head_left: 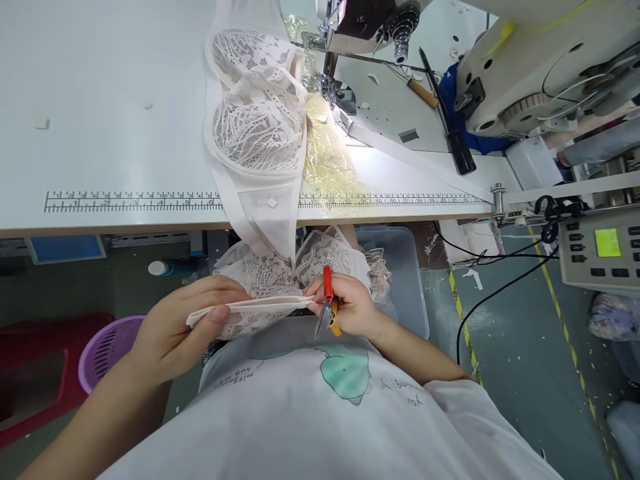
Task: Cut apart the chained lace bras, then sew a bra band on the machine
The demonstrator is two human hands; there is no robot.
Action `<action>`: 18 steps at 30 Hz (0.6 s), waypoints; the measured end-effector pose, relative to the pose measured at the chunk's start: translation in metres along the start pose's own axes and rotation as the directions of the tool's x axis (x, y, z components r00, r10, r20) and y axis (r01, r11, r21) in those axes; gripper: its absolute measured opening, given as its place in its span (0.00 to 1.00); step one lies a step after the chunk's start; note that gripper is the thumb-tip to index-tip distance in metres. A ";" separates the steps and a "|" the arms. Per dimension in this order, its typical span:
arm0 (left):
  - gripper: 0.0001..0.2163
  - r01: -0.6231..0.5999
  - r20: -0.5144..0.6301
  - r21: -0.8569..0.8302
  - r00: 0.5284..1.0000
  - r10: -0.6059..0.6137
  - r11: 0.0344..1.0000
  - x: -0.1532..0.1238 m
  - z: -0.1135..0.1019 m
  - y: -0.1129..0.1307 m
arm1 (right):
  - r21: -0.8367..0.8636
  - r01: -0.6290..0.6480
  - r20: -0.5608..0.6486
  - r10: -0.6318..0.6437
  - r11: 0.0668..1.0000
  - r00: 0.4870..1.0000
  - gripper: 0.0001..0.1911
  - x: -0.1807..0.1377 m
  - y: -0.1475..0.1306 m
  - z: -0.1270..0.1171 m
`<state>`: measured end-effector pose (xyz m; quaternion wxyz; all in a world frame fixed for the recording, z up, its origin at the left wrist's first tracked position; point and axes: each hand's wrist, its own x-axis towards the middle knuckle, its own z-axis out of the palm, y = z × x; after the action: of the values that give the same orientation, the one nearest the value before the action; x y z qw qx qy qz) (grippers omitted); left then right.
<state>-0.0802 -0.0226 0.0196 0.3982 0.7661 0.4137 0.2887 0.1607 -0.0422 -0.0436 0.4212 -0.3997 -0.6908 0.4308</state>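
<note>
A white lace bra lies partly on the white sewing table, and its lower part hangs over the front edge into my lap. My left hand pinches the left end of a folded white fabric edge between thumb and fingers. The other end of that edge is gripped by my right hand. Thread snips with one red and one yellow handle sit in the same right hand, blades pointing down. More white lace is bunched just beyond my hands.
A sewing machine stands at the back, with white tape running from its foot to a metal post. A printed ruler follows the table's front edge. A black-handled screwdriver lies at right. Below are a grey bin and purple basket.
</note>
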 end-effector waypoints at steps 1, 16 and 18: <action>0.13 0.001 0.000 -0.002 1.000 -0.001 1.000 0.000 0.000 0.001 | -0.007 0.011 -0.007 -0.011 1.000 1.000 0.03 0.000 0.000 0.000; 0.12 -0.049 0.180 0.058 0.983 0.038 0.997 -0.005 -0.020 -0.005 | 0.048 -0.081 0.044 0.079 0.996 0.996 0.06 -0.006 -0.005 -0.006; 0.12 -0.045 0.155 0.045 0.987 0.038 0.998 -0.006 -0.020 -0.004 | 0.022 -0.098 0.066 0.096 0.995 0.993 0.06 -0.007 -0.005 -0.006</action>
<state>-0.1001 -0.0188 0.0255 0.4043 0.8040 0.3725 0.2266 0.1673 -0.0483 -0.0386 0.3822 -0.4134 -0.6784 0.4721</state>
